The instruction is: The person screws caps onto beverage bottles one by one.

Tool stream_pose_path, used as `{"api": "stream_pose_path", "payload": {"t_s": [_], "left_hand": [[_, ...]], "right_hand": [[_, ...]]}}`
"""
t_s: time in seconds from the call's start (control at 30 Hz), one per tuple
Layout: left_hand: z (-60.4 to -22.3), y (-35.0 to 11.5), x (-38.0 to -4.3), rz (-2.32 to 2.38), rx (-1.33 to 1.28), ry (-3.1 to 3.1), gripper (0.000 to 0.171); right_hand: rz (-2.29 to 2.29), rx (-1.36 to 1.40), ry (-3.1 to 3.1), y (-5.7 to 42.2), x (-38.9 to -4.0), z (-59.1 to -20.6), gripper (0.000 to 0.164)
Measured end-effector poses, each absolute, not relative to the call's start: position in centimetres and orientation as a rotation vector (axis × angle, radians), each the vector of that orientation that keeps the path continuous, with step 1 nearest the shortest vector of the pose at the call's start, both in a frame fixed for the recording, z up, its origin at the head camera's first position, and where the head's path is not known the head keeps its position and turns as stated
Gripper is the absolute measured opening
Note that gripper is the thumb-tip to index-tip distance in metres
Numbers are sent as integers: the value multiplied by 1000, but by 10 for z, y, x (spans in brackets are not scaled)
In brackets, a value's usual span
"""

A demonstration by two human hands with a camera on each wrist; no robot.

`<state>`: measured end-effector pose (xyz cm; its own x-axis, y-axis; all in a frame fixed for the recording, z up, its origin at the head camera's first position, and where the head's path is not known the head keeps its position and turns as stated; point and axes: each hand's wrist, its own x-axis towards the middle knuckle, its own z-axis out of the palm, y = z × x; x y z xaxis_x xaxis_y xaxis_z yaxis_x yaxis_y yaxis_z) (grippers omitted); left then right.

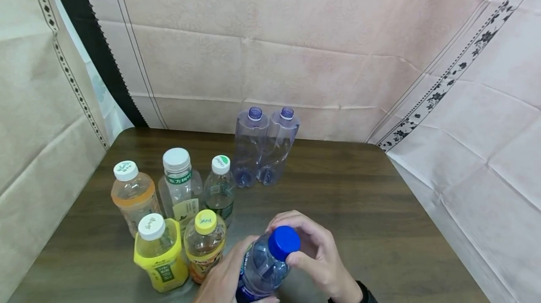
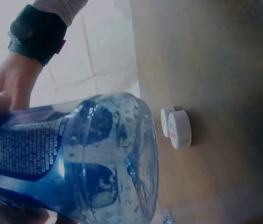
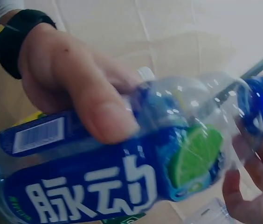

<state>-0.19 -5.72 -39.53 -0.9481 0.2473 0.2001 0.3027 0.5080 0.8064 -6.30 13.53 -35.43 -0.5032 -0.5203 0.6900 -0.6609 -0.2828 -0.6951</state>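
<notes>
My left hand (image 1: 228, 270) grips the body of a clear plastic drink bottle (image 1: 264, 270) with a blue label, held tilted above the table. In the right wrist view the label (image 3: 89, 186) shows large white characters and a lime slice, with the left thumb lying across it. My right hand (image 1: 314, 251) pinches the blue cap (image 1: 284, 243) between thumb and fingers; the cap sits on the bottle's neck. Drops cling inside the bottle's base (image 2: 122, 154) in the left wrist view.
Left on the wooden table (image 1: 359, 209) stand several capped bottles, among them a yellow-labelled bottle (image 1: 160, 256), a yellow-capped bottle (image 1: 204, 242) and an orange-banded bottle (image 1: 133, 195). Two uncapped clear bottles (image 1: 251, 148) stand at the back. White caps (image 2: 180, 129) lie on the table.
</notes>
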Motion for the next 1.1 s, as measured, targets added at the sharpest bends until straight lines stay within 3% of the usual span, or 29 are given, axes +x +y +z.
{"api": "stream_pose_path", "payload": {"t_s": [0.23, 0.37, 0.53, 0.8, 1.03, 1.1], "left_hand": [[-391, -52, 1, -1250, -340, -2769, 90], [-390, -52, 1, -1337, -365, -2772, 88], [-391, -58, -2, -1523, -520, -2697, 81], [-404, -73, -11, -1679, -950, -2609, 86], [-500, -74, -39, -1601, -1229, -2472, 90], [-499, -75, -39, -1583, -1238, -2420, 87]], "right_hand": [[1964, 1141, -1840, 126, -44, -358, 33], [2043, 1103, -1852, 129, -41, -355, 34], [2075, 1395, -1876, 142, -51, -350, 34], [1943, 2027, -1871, 156, -77, -333, 56], [2062, 2334, -1835, 150, -81, -330, 56], [2116, 2303, -1815, 148, -81, -332, 52]]}}
